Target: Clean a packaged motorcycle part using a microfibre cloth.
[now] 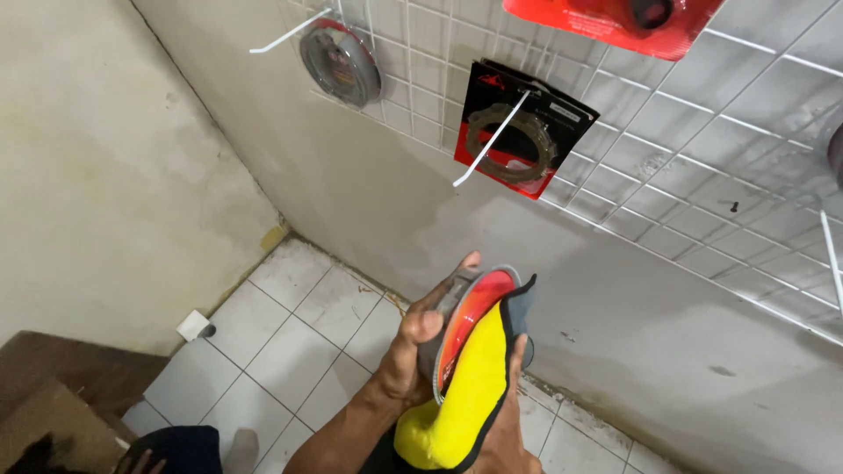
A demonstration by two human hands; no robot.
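- Round packaged disc (pixel 470 307): you hold it in front of the wire grid wall (pixel 702 175), above the tiled floor (pixel 290 333).
- Your left hand (pixel 413 342) has its fingers clamped round the disc's edge.
- Your right hand (pixel 509 412) presses the yellow cloth (pixel 465 386) against the disc's face; wiping looks to be in hand.
- The next stroke calls for a steady left-hand hold.

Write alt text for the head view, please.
Left hand holds a round clear pack with a red insert while the right hand presses a yellow cloth against it. Behind, a white wire grid on the wall carries hooked packs above a tiled floor.
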